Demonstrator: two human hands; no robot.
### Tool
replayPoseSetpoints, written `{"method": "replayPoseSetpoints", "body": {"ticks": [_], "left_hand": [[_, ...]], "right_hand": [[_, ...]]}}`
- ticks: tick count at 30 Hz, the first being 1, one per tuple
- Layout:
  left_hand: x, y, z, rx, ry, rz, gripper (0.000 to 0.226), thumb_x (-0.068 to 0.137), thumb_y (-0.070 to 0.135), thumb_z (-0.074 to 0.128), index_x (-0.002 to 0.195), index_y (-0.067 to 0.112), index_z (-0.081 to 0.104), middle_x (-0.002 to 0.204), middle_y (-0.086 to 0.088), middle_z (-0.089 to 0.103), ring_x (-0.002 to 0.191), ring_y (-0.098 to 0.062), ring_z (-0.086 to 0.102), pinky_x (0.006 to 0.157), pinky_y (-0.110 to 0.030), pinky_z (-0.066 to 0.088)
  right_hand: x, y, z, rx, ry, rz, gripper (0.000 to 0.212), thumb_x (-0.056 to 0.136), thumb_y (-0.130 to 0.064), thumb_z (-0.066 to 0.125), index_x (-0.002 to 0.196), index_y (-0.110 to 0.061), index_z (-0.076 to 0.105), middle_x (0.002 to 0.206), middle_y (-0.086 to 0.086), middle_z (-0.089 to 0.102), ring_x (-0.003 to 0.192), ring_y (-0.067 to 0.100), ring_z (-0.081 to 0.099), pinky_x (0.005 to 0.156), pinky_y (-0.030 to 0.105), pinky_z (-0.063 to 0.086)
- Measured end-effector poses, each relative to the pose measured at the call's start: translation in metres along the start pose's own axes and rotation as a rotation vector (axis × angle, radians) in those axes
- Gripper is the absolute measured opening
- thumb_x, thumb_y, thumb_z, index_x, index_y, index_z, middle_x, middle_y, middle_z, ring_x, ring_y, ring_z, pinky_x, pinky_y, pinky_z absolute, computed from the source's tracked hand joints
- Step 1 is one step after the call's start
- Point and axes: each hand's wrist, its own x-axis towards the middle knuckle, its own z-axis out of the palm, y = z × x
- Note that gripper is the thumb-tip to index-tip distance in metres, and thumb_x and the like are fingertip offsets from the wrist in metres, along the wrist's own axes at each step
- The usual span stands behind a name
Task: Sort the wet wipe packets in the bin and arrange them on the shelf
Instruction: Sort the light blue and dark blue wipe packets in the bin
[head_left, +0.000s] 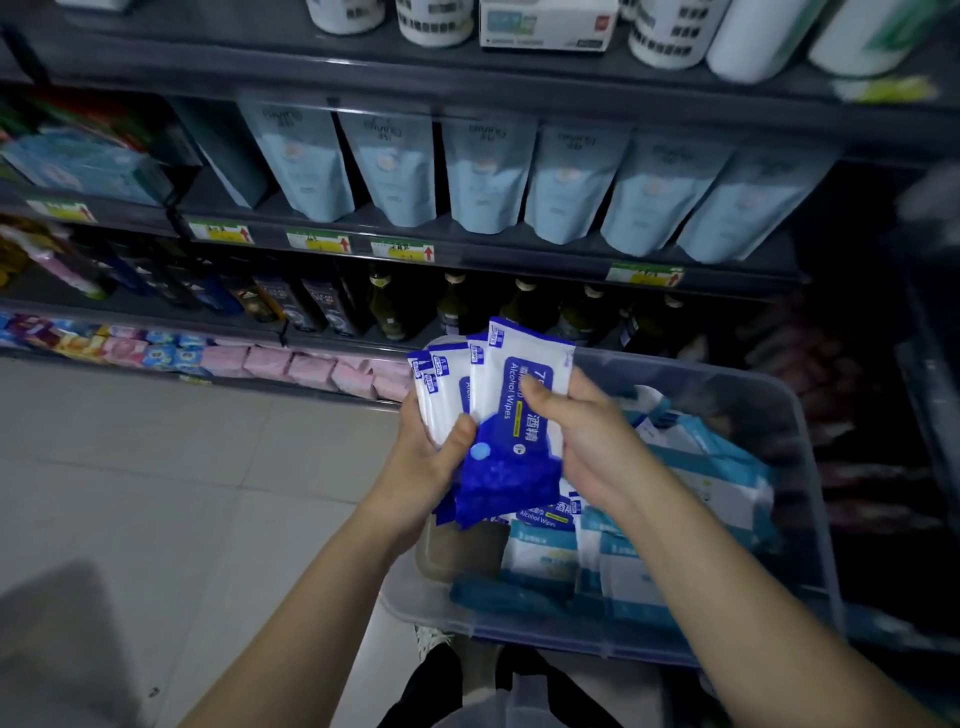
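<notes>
Closest to the camera, two bare forearms reach forward over the near wall of a clear plastic bin (571, 642). The bin sits low in front of the person on the pale tiled floor (182, 467).

Above the bin's left end, both hands hold a fanned bunch of blue-and-white wipe packets (511, 415), which stand upright and overlap. The left hand (426, 460) grips the bunch from the left, its thumb pressed across the front and its fingers curled behind. The right hand (587, 441) comes in from the right, and its bent fingers lie on the front packet, which is labelled "Alcohol Wipes". Its thumb is hidden, so how firmly it pinches cannot be told.

Under and beyond the hands, loose packets (696, 467) lie jumbled in the bin. Most are teal and white, and a few near the held bunch are the blue kind.

Behind the bin stands a dark shelf (467, 244) with several levels. Pink packs (270, 361) line the lowest level, just left of the bin. Dark bottles (387, 306) stand on the level above. Higher up is a row of pale blue pouches (485, 176), with yellow-and-green price tags (318, 241) on the edge below them. White tubs (434, 21) and a white box (545, 23) sit on the top level.
</notes>
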Motion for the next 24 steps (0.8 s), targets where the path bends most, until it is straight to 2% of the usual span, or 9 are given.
{"method": "replayPoseSetpoints", "body": {"ticks": [3,5,7,11,14,16,20,22,24], "left_hand": [[-0.001,-0.002,-0.005,-0.021,-0.018,-0.013,0.071,0.081,0.059,0.05,0.138,0.023,0.027,0.126,-0.003,0.057,0.106,-0.016,0.064,0.082,-0.03,0.057],[-0.002,0.0,-0.011,-0.026,-0.061,-0.034,0.081,0.073,0.063,0.059,0.138,0.024,0.029,0.127,-0.004,0.058,0.109,-0.019,0.064,0.087,-0.036,0.055],[-0.001,0.002,-0.014,-0.042,-0.076,-0.068,0.092,0.06,0.054,0.077,0.135,0.025,0.033,0.125,-0.004,0.06,0.107,-0.021,0.065,0.084,-0.037,0.056],[0.001,0.006,-0.017,-0.086,0.045,-0.032,0.075,0.062,0.02,0.084,0.126,0.022,0.045,0.114,-0.007,0.067,0.096,-0.022,0.069,0.072,-0.032,0.057],[0.001,0.009,-0.028,-0.088,0.143,0.029,0.073,0.058,0.016,0.086,0.119,0.023,0.048,0.108,-0.005,0.069,0.092,-0.022,0.07,0.067,-0.032,0.058],[0.0,0.013,-0.037,-0.132,0.198,0.046,0.066,0.059,0.018,0.083,0.115,0.023,0.049,0.105,-0.005,0.07,0.086,-0.02,0.071,0.063,-0.029,0.057],[-0.002,0.015,-0.057,-0.182,0.26,0.017,0.068,0.063,0.027,0.081,0.122,0.021,0.047,0.108,-0.003,0.067,0.087,-0.017,0.071,0.062,-0.027,0.057],[-0.004,0.012,-0.062,-0.184,0.271,0.002,0.073,0.065,0.027,0.082,0.127,0.018,0.045,0.111,-0.005,0.067,0.09,-0.019,0.071,0.063,-0.029,0.057],[-0.007,0.009,-0.064,-0.195,0.274,-0.006,0.069,0.066,0.025,0.08,0.126,0.017,0.046,0.109,-0.005,0.068,0.089,-0.02,0.071,0.062,-0.028,0.057]], "right_hand": [[0.001,0.005,0.009,-0.096,-0.002,0.008,0.034,0.086,-0.025,0.063,0.119,-0.023,0.052,0.108,0.004,0.067,0.096,0.024,0.067,0.087,0.049,0.054],[0.002,0.006,0.013,-0.199,-0.021,-0.007,0.04,0.086,-0.027,0.064,0.123,-0.025,0.048,0.113,0.003,0.065,0.101,0.025,0.065,0.089,0.051,0.053],[0.004,0.006,0.017,-0.29,-0.042,-0.026,0.041,0.087,-0.027,0.063,0.124,-0.026,0.046,0.116,0.002,0.063,0.103,0.025,0.063,0.09,0.051,0.052],[0.01,0.004,0.023,-0.342,-0.117,-0.016,0.039,0.088,-0.026,0.061,0.125,-0.025,0.047,0.118,0.002,0.063,0.104,0.023,0.063,0.09,0.049,0.052],[0.018,0.004,0.015,-0.255,-0.152,-0.035,0.043,0.087,-0.036,0.056,0.128,-0.024,0.049,0.122,0.0,0.062,0.109,0.018,0.061,0.092,0.041,0.051],[0.024,0.011,0.0,-0.336,-0.063,-0.063,0.053,0.085,-0.042,0.055,0.134,-0.025,0.046,0.134,-0.001,0.054,0.12,0.017,0.053,0.1,0.039,0.044],[0.032,0.052,-0.036,-1.11,0.03,-0.082,0.04,0.094,-0.024,0.055,0.132,-0.017,0.05,0.133,0.001,0.053,0.116,0.016,0.051,0.095,0.026,0.038],[0.031,0.074,-0.044,-1.552,0.002,-0.135,0.045,0.092,-0.021,0.056,0.136,-0.018,0.045,0.136,0.002,0.048,0.123,0.019,0.043,0.098,0.027,0.033],[0.03,0.089,-0.044,-1.834,-0.053,-0.237,0.056,0.09,-0.02,0.057,0.141,-0.018,0.034,0.138,0.003,0.041,0.126,0.021,0.037,0.103,0.03,0.029]]}}
